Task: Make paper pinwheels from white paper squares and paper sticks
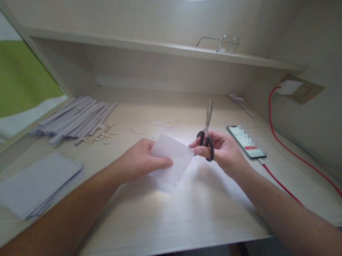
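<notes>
My left hand (144, 158) grips a folded piece of white paper (172, 155) above the desk, thumb on top and the other fingers hidden beneath. A pair of scissors (207, 131) with black handles hangs on the fingers of my right hand (221, 150), its blades pointing up and away from me, slightly apart. The thumb and fingertips of that hand also pinch the right corner of the paper. To the left, a stack of white paper sheets (43, 180) lies flat. Behind it is a pile of narrow folded paper strips (77, 118).
Small paper scraps (100, 135) lie beside the strips. A phone (247, 142) charges at the right, with a red cable (300, 151) running to a wall socket (297, 89). Eyeglasses (226, 43) rest on the shelf (160, 45) above. A crumpled paper piece (239, 100) sits at the back right.
</notes>
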The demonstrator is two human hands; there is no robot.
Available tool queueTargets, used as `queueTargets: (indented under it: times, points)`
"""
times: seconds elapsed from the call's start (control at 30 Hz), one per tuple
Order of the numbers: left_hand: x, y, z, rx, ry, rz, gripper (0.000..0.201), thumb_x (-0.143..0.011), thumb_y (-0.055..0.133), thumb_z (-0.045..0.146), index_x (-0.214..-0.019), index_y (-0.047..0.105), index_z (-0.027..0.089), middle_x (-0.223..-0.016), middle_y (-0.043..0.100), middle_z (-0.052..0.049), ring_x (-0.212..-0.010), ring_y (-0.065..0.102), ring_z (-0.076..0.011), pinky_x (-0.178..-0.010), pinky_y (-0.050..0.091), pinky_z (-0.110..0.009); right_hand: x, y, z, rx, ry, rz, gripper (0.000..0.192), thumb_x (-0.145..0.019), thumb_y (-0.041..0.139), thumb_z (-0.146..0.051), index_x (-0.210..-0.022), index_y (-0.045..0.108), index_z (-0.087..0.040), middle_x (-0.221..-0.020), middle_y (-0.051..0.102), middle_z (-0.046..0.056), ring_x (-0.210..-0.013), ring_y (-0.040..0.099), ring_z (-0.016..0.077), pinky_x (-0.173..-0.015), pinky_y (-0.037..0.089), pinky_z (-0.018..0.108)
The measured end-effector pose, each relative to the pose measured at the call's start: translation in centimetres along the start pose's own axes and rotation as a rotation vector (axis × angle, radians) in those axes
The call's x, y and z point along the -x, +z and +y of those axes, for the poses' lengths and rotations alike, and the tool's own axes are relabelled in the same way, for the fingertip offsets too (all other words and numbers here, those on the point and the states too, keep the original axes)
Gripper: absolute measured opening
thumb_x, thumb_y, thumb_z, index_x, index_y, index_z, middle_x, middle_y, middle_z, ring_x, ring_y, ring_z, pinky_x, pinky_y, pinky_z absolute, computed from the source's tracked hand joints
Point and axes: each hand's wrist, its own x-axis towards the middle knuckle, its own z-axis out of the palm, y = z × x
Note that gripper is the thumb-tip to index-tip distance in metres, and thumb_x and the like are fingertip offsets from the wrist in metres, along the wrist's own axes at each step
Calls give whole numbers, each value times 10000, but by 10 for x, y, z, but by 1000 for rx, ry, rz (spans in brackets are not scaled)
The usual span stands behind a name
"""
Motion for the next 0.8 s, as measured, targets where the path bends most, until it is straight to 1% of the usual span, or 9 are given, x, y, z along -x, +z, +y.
queueTargets:
  times: [0.07,0.13,0.27,0.4,0.47,0.57,0.67,0.73,0.8]
  points:
    - [1,1,-2,-14,-9,-75,127,-687,778,263,-752,783,154,-696,749,-37,-582,642,-168,-528,440,-229,1,0,4,-32,18,-50,290,-627,948,-250,-787,717,-179,-794,750,17,-698,679,131,-647,538,241]
    - [0,0,-3,-7,-8,-79,144,-693,785,273,-772,790,152,-726,764,-49,-606,659,-177,-548,459,-236,2,0,8,-32,32,-67,289,-612,952,-219,-756,705,-180,-733,720,-9,-644,654,111,-597,516,219]
    - [-5,-4,-5,58,38,79,199,-652,843,273,-786,794,133,-729,768,-64,-611,661,-178,-558,461,-241,3,1,11,-21,37,-19,273,-621,948,-232,-748,714,-172,-710,719,-1,-621,656,114,-582,515,224]
    - [-10,2,-8,399,212,204,246,-670,863,269,-860,771,143,-811,773,-56,-703,692,-189,-667,532,-279,3,7,12,-61,31,82,278,-619,947,-242,-761,719,-173,-695,726,3,-633,666,121,-591,509,225]
    - [-11,9,-10,554,261,219,280,-680,865,257,-907,753,138,-872,774,-64,-775,708,-202,-739,556,-305,3,11,14,-106,13,142,276,-622,944,-239,-768,717,-181,-695,723,-7,-638,664,117,-601,509,224]
    - [-12,21,-12,670,279,206,382,-683,869,237,-1021,720,138,-966,775,-86,-863,726,-228,-829,562,-350,4,17,17,-167,-7,190,269,-633,935,-243,-769,709,-189,-704,720,-15,-647,671,122,-624,524,235]
    - [-13,27,-15,670,297,206,443,-686,876,263,-1078,699,156,-978,775,-89,-830,728,-240,-774,561,-353,5,20,19,-189,2,210,277,-625,936,-238,-764,701,-187,-714,720,-13,-655,674,128,-627,527,241]
    - [-12,28,-17,585,273,185,382,-709,867,312,-1019,723,142,-952,777,-99,-802,720,-242,-736,552,-340,6,22,20,-188,9,212,288,-623,939,-245,-769,699,-184,-713,720,-11,-657,673,129,-636,528,244]
    - [-10,30,-18,465,236,202,326,-736,847,356,-953,752,131,-927,782,-99,-792,710,-237,-724,543,-325,8,22,21,-176,17,185,302,-624,942,-265,-777,695,-183,-709,721,-8,-653,670,130,-637,525,249]
